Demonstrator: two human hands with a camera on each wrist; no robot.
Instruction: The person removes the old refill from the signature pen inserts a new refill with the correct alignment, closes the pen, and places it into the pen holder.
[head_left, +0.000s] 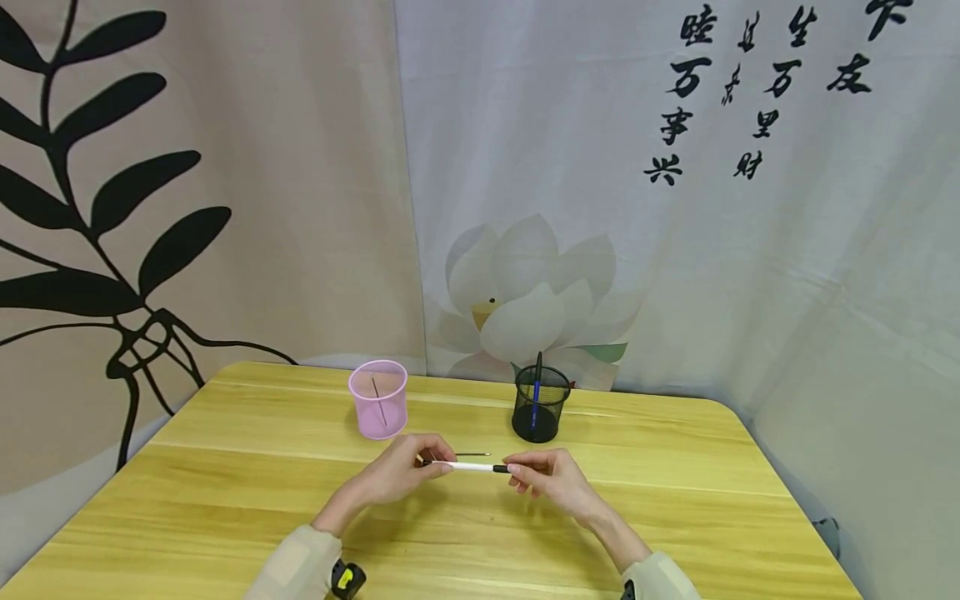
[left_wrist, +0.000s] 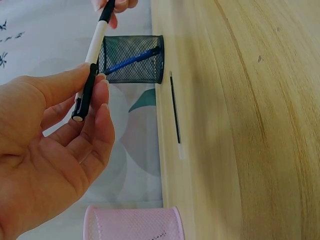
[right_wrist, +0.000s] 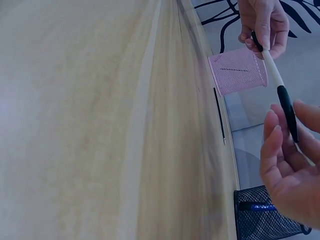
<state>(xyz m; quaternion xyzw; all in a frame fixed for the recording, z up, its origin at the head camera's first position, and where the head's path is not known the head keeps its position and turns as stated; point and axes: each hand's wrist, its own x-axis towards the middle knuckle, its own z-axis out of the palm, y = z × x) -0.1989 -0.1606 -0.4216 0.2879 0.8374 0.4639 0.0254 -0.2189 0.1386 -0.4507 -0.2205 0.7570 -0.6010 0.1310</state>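
Observation:
A white pen [head_left: 474, 467] with black ends is held level above the table between both hands. My left hand [head_left: 408, 468] pinches its black clip end between thumb and fingers, as the left wrist view shows closely. At the other end, the thumb and fingers of my right hand [head_left: 551, 482] hold the black grip section [right_wrist: 286, 111] near its tip. Behind the pen, a thin pen refill [left_wrist: 175, 107] with a dark ink tube lies on the table, apart from both hands; in the head view the left hand hides part of it.
A pink mesh pen cup [head_left: 381, 417] with a thin dark stick showing stands behind the left hand. Further right stands a black mesh pen cup [head_left: 551, 417] holding a blue pen [head_left: 536, 396]. The wooden table [head_left: 225, 467] ends at a printed curtain [head_left: 525, 125].

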